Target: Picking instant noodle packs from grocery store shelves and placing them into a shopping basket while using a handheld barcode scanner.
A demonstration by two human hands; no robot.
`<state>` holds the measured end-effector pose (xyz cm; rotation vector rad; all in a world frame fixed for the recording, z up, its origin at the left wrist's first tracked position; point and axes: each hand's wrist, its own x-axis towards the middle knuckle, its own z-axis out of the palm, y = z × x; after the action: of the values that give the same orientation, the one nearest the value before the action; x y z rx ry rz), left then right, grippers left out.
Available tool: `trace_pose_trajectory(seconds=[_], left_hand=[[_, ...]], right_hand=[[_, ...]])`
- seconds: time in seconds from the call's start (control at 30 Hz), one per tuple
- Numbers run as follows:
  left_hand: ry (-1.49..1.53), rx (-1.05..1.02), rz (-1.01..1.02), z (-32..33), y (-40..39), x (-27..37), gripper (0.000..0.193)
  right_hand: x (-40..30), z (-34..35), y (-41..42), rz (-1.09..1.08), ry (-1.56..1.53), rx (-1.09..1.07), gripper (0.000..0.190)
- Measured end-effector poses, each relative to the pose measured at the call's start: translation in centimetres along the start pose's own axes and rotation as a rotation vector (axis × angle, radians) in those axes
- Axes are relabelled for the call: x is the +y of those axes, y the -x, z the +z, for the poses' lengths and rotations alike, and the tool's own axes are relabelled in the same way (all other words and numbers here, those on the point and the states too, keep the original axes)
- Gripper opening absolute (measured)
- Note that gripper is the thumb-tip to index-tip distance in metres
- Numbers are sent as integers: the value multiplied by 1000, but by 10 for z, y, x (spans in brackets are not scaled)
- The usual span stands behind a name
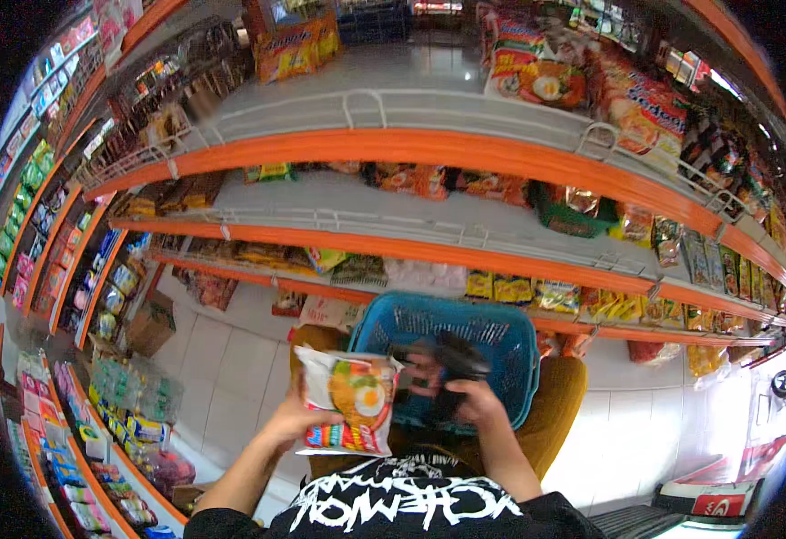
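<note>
My left hand [296, 419] grips a packet of instant noodles [352, 411], white with a picture of fried noodles and an egg. The packet is held upright in front of my chest, at the near left of a blue plastic basket [443, 316]. Over the basket, my right hand [480, 403] is closed around a black hand-held device [459, 367]. Motion blur hides the device's exact kind. The basket lies between my legs in brown trousers [563, 387]; whether it rests on them I cannot tell. Its floor is partly hidden by the device.
Ahead, a shop rack has grey shelves with orange edges [379, 143] and low wire guards. Noodle packets [538, 77] stand on the top shelf, and a green basket [575, 214] sits below. A cardboard box [150, 323] and wrapped bottles [136, 387] are at the left.
</note>
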<state>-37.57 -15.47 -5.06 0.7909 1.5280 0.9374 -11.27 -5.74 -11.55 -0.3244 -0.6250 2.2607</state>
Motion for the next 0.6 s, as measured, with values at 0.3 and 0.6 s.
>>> trace_pose_trajectory(seconds=[0.3,0.6], left_hand=[[-836,622,1486,-29,-7,284,74],[-1492,460,1362,79,-205,490,76]], right_hand=[[-88,-165,120,-472,-68,44,48],[-102,-214,100,-646,-168,450,36]])
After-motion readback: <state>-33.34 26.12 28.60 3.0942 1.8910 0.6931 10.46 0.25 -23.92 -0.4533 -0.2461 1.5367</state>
